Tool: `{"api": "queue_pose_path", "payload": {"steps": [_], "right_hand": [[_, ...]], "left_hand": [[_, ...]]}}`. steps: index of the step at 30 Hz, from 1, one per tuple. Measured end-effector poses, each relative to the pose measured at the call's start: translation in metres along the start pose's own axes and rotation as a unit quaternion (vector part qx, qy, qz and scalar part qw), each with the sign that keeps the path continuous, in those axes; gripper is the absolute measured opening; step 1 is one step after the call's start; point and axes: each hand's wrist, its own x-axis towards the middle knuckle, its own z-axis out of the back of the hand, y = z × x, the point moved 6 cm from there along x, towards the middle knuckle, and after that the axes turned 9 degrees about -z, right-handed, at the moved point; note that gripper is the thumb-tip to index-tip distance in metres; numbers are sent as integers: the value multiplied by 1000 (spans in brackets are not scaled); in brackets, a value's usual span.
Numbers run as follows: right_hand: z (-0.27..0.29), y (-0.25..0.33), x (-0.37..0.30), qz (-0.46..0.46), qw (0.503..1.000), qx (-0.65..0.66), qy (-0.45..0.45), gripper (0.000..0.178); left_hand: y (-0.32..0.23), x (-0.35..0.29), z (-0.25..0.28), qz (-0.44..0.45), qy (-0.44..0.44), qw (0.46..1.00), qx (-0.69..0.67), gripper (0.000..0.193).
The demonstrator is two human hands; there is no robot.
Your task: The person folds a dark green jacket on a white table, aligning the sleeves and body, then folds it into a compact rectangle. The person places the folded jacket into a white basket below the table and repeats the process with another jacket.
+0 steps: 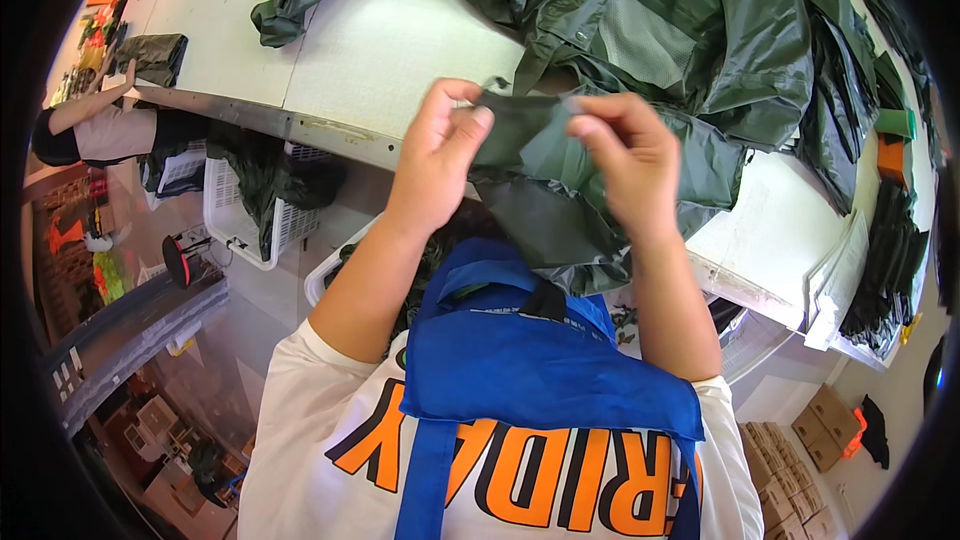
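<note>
My left hand (437,155) and my right hand (628,155) are raised over the near edge of a white table (370,50). Both pinch the top edge of a dark green piece of garment fabric (530,135), held up between them. The fabric hangs down toward my chest and leads back into a large dark green jacket (680,30) spread on the table. My forearms rise from the lower edge, over a blue strap and pouch (520,350) worn on my white shirt.
More dark green garments lie at the table's far left (300,0) and stacked at the right (850,90). White plastic baskets (240,210) with green cloth stand under the table. Another person (100,130) leans at the left. Cardboard boxes (820,420) sit low right.
</note>
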Motion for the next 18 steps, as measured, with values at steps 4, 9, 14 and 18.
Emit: {"api": "queue_pose_path", "payload": {"steps": [4, 9, 14, 18], "right_hand": [[140, -53, -5, -7, 962, -66, -266, 20], [293, -119, -67, -101, 804, -387, -440, 28], [294, -120, -89, -152, 589, -629, -485, 42], [219, -94, -71, 100, 817, -507, -257, 42]], "left_hand": [[8, 15, 49, -100, -84, 926, 355, 38], [8, -6, 0, -237, 272, 791, 494, 52], [55, -2, -6, -172, 301, 756, 556, 49], [65, 1, 9, -154, 259, 757, 579, 15]]}}
